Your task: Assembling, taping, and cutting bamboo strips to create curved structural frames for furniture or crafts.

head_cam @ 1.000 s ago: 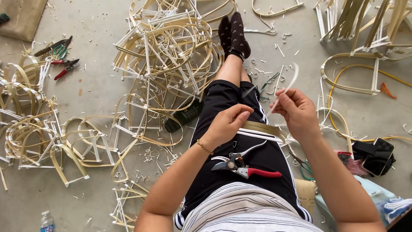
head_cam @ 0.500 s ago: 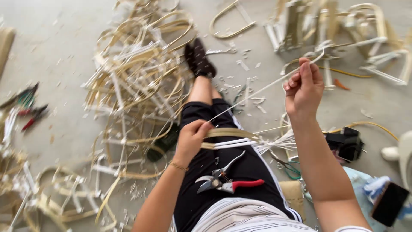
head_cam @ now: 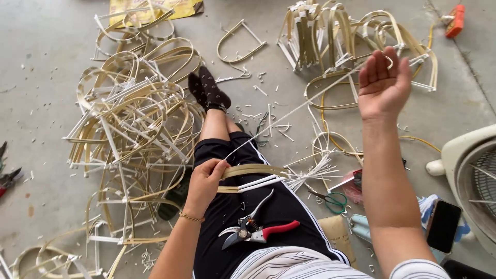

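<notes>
Left hand (head_cam: 205, 178): we see its grip closed on the frame (head_cam: 251, 172), a bent cane piece lying across the lap.
Right hand (head_cam: 383, 85): raised beyond the frame, fingers loosely curled; its grip pinches the strip (head_cam: 294, 110) end.
Strip: a thin pale strand, taut from frame to right hand.
Handling: we judge the strip light, flexible and easily kinked; best held near its end.
Shears (head_cam: 256, 231): on the lap, nearer the body than the frame.
Floor (head_cam: 46, 108): cane hoops piled left of the frame.
</notes>
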